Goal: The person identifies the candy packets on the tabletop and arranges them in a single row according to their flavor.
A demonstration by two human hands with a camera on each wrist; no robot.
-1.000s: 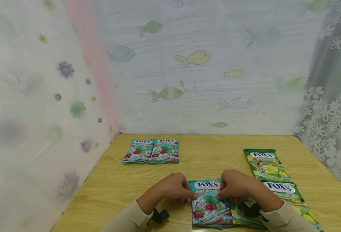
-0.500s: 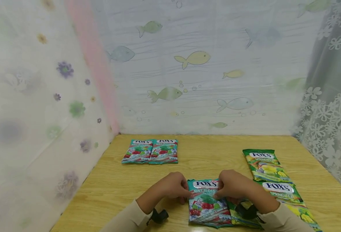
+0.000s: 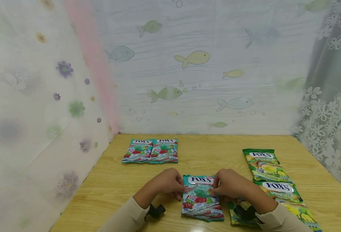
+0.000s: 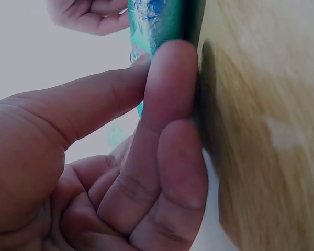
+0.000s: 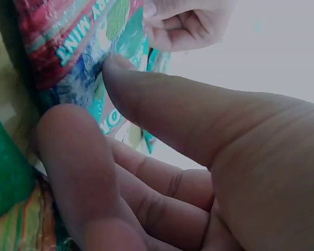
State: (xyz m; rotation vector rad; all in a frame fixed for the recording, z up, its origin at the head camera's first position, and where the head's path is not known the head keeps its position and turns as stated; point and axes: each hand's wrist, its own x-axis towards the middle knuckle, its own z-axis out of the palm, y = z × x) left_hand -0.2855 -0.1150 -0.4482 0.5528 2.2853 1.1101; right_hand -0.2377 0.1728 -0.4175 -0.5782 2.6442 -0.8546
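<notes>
Between the two hands is a teal Fox's Mint Blossom candy bag [image 3: 201,203], face up and low over the wooden table. My left hand [image 3: 167,184] pinches its left edge between thumb and fingers; the left wrist view shows the teal edge [image 4: 162,26] at those fingertips. On the opposite edge, my right hand [image 3: 231,184] grips the bag, thumb on its front, as the right wrist view shows on the printed face [image 5: 89,47]. Under the right wrist lies a green and yellow candy bag [image 3: 240,217], partly hidden by the arm.
Two more Mint Blossom bags [image 3: 151,151] lie side by side at the back left of the table [image 3: 208,154]. On the right, a Spring Tea bag [image 3: 266,166] lies behind another Spring Tea bag [image 3: 286,199]. Patterned curtains [image 3: 188,77] hang behind and beside the table.
Both hands have moved the Mint Blossom bag leftward and slightly away from the person, off the green and yellow bag beside it. The other bags have stayed in place.
</notes>
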